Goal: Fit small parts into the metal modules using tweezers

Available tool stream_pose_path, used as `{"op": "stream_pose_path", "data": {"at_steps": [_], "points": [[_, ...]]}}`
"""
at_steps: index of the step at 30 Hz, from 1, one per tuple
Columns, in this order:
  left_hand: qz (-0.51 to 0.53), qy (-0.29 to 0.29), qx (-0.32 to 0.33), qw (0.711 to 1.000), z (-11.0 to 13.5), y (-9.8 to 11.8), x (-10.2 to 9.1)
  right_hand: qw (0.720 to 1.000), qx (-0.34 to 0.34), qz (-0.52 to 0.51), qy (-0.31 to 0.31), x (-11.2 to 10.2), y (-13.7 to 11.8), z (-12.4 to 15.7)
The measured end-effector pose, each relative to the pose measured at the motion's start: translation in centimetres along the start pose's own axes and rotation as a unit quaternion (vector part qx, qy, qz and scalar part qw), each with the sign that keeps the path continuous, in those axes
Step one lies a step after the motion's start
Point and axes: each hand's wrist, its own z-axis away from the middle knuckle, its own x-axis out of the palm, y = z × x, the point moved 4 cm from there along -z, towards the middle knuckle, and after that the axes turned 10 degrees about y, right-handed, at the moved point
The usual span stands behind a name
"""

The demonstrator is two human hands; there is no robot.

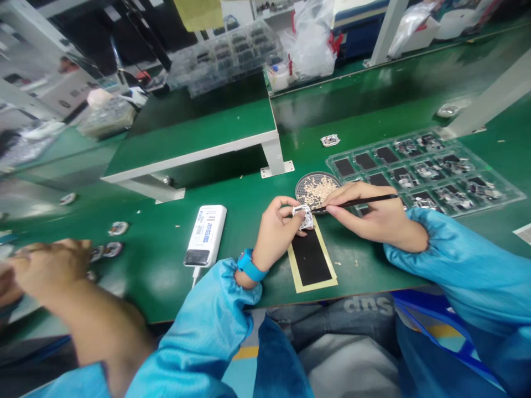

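Observation:
Between its thumb and fingers my left hand [274,235] pinches a small white housing [306,217], which looks like an open electronic part. My right hand [369,213] is closed around slim black tweezers [375,199], whose tips reach the housing's right side. Just behind both hands stands a round mesh dish [314,176] of small beige pieces. Below the housing lies a black rectangular sheet [314,260] on yellow backing. Detail inside the housing is too small to make out.
Right of the dish is a clear compartment tray [504,179] with black pieces and small assemblies. A white power bank [207,235] with a cable lies left. Behind it stands a green-topped shelf [207,124]. At far left, a co-worker's blurred hand [53,271] is near several housings.

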Motion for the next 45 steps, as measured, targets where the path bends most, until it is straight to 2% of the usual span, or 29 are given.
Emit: {"op": "stream_pose_path", "data": {"at_steps": [4,29,36,45], "points": [[0.003,0.010,0.013,1.000,0.14,0.07,-0.05,1.000,-0.012,0.000,-0.015,0.19,0.05,-0.02],[-0.003,0.018,0.024,1.000,0.13,0.15,-0.05,0.998,-0.057,0.031,-0.016,0.32,-0.12,0.07],[-0.006,0.019,0.021,1.000,-0.04,0.04,-0.24,0.990,-0.101,0.068,-0.074,0.86,-0.44,0.21],[0.002,0.019,0.035,0.999,-0.21,0.22,-0.39,0.995,-0.078,0.038,-0.057,0.42,-0.77,-0.11]]}}
